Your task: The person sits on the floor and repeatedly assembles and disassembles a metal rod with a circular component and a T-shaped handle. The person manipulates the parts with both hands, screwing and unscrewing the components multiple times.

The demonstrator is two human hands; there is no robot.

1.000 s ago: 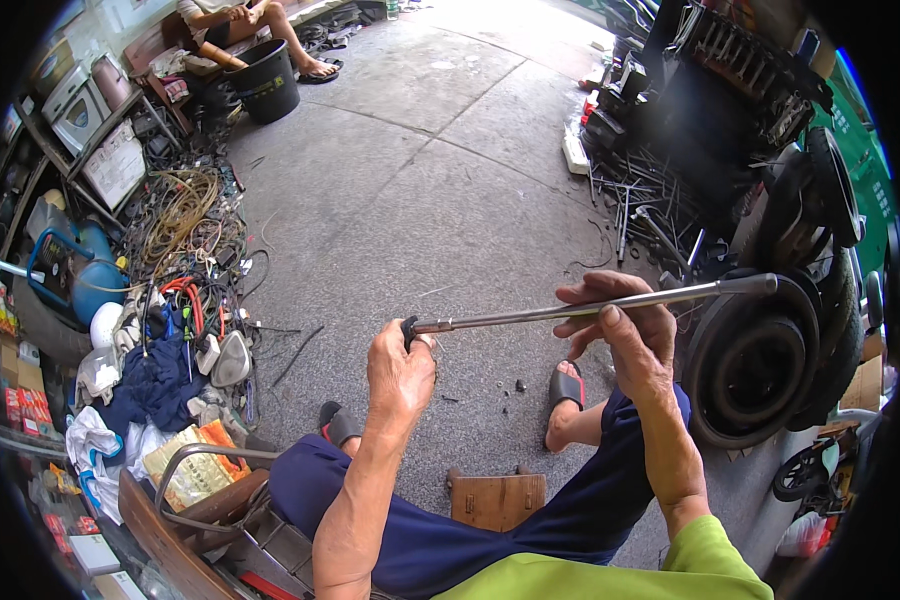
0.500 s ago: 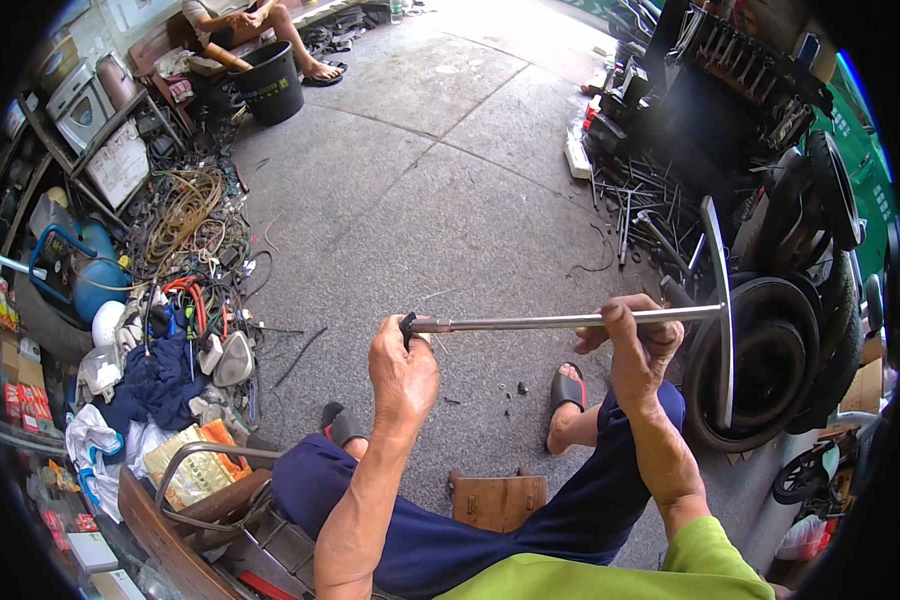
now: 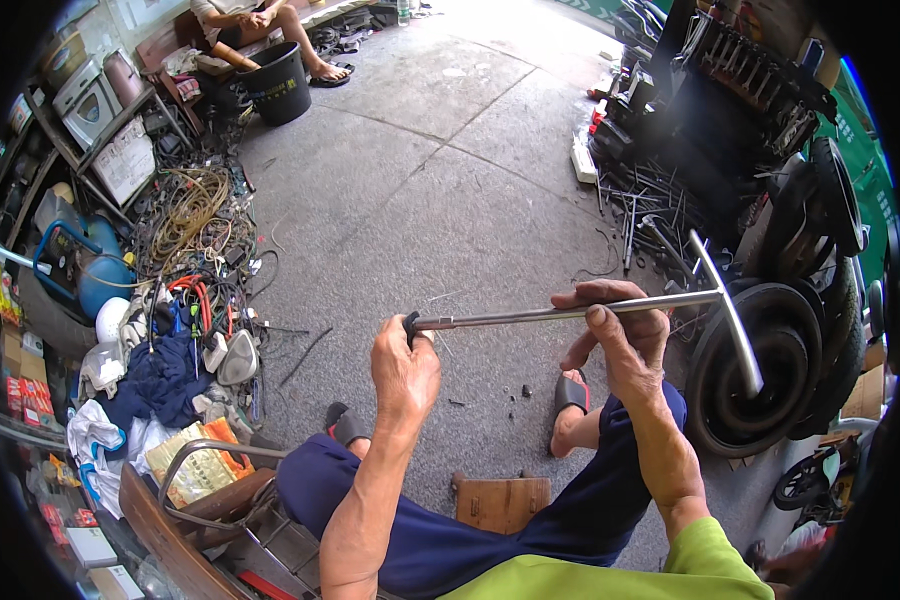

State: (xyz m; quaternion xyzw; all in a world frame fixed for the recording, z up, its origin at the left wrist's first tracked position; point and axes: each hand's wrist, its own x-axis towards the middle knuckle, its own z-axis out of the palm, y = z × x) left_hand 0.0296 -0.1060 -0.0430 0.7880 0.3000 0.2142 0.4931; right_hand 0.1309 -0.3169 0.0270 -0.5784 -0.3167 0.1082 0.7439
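Note:
A long steel T-handle socket wrench lies nearly level in front of me. Its crossbar is at the right, tilted with the lower end toward me. My left hand is closed around a small black part that meets the wrench's socket end; what kind of part it is stays hidden by the fingers. My right hand has the shaft between its thumb and fairly straight fingers, a little left of the crossbar.
A small wooden stool stands between my legs. Tyres and a heap of metal tools are on the right. Cables and cloths lie along the left. Far left, a person sits beside a black bucket.
The wrench has turned about its shaft, so the crossbar slants differently. My right hand's fingers have straightened and slid along over the shaft. My left hand stays in place.

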